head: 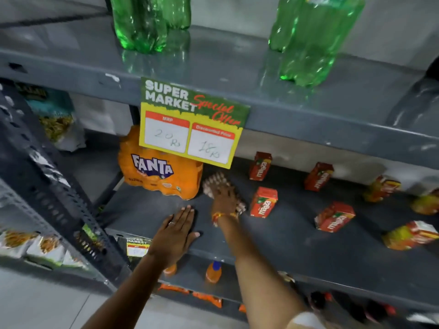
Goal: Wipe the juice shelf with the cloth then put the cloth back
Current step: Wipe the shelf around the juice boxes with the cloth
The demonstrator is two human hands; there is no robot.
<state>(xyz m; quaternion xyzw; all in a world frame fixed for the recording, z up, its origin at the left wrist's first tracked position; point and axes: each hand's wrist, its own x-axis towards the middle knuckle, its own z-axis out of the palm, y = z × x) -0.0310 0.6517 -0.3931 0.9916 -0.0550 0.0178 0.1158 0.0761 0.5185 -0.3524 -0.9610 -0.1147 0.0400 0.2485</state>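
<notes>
The juice shelf [285, 236] is a dark grey metal board in the middle of the rack. My right hand [224, 198] presses a checked brown-and-white cloth [215, 182] flat onto it, just right of an orange Fanta pack [156, 172]. The cloth shows above and beside the fingers. My left hand [177, 233] lies flat on the shelf near its front edge, fingers spread, holding nothing. Several red Maaza juice cartons [264, 201] stand scattered to the right of the cloth.
A "Super Market Special Offer" price card [190, 124] hangs from the upper shelf, where green bottles [306, 39] stand. Snack bags [55, 119] fill the rack on the left. Small orange bottles [213, 271] sit on the shelf below. Yellow-red cartons [411, 235] lie at far right.
</notes>
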